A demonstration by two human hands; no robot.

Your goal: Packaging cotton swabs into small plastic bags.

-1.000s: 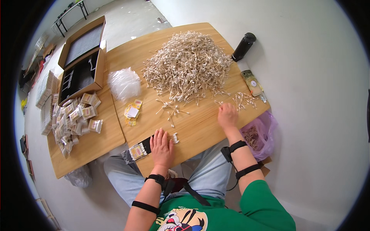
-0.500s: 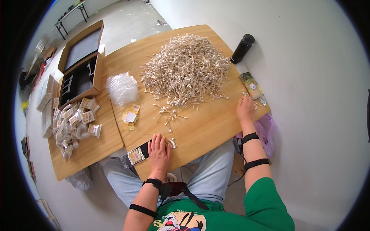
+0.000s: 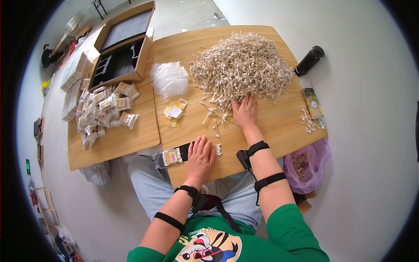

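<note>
My left hand (image 3: 201, 157) lies flat with its fingers stretched out over a black strip (image 3: 184, 149) and a row of cotton swabs (image 3: 217, 149) near the table's front edge. Beside its fingertips, on the left, is a clear packet of swabs (image 3: 171, 156) with a yellow card inside. At the near edge of the big heap of cotton swabs (image 3: 244, 65), my right hand (image 3: 247, 112) reaches with fingers extended, the tips touching the swabs. Several loose swabs (image 3: 216, 114) are scattered just left of it.
Clear plastic bags (image 3: 169, 79) and yellow cards (image 3: 175, 112) lie left of the heap. Farther left are filled packets (image 3: 104, 107) and an open cardboard box (image 3: 115, 65). On the right are a black bottle (image 3: 310, 61), a phone (image 3: 312, 104), a few swabs (image 3: 308, 121) and a purple bag (image 3: 307, 168).
My right hand has moved left from beside the phone to the heap's near edge, leaving a few swabs in view there. My left hand stays on the strip. The view has shifted.
</note>
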